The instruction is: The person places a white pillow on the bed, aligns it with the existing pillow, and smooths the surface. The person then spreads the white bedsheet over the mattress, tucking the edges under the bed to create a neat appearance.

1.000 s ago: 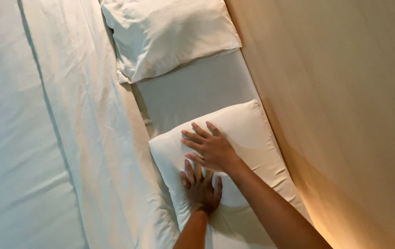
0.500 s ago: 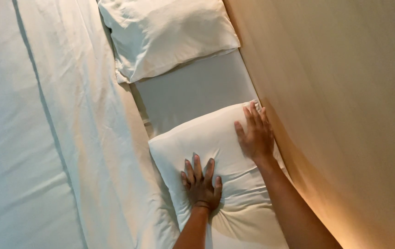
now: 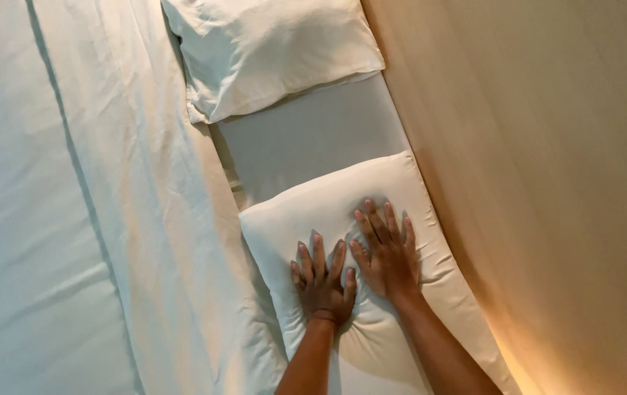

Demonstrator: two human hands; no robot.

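- Since half a second ago the right hand [image 3: 385, 252] has come back from the pillow's edge by the wall toward the middle, and it now lies just beside the left hand [image 3: 322, 281]; the left hand has stayed where it was.
- The fingers [image 3: 318, 252] of the left hand are spread apart and laid flat, gripping nothing; they press into the near pillow [image 3: 328, 205].
- The fingers [image 3: 383, 223] of the right hand are likewise apart and flat on the same pillow, pointing away from the person, with nothing clasped.
- Both palms sink into the pillow's cover, and creases fan out around the wrists.
- The near pillow is cream-white and lies on the bed at its head end, one long edge touching the wooden headboard wall [image 3: 540, 183].
- Beyond it shows a bare strip of grey-white fitted sheet [image 3: 306, 139].
- A second white pillow [image 3: 269, 51] lies further along the same wall, well apart from the hands.
- To the left a white duvet [image 3: 94, 205] covers the rest of the bed, its folded edge running beside both pillows.
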